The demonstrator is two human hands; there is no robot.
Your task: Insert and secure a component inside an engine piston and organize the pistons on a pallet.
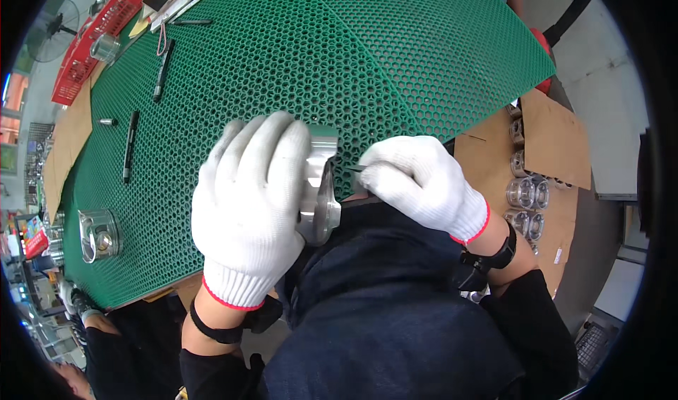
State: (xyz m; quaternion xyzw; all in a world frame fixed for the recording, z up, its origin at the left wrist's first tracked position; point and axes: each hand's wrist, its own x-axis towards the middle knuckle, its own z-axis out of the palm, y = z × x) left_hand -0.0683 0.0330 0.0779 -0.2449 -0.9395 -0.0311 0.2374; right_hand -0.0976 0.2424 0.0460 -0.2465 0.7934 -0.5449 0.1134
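My left hand [247, 195], in a white knit glove with a red cuff edge, grips a shiny metal piston [322, 195] from its left side. The piston is tipped over, close to my body at the near edge of the table. In my gloved right hand [417, 181] a thin dark tool [355, 168] is pinched between thumb and fingers. Its tip points left at the piston, with a small gap between them. Most of the tool is hidden by the glove, so its kind does not show.
Green honeycomb matting [282, 68] covers the table. Another piston [99, 235] stands at left, near two black pens [130, 148] and a small metal cylinder [107, 122]. A red basket [99, 36] lies far left. Cardboard [558, 135] and several pistons are at right. A co-worker's gloved hand [68, 295] shows lower left.
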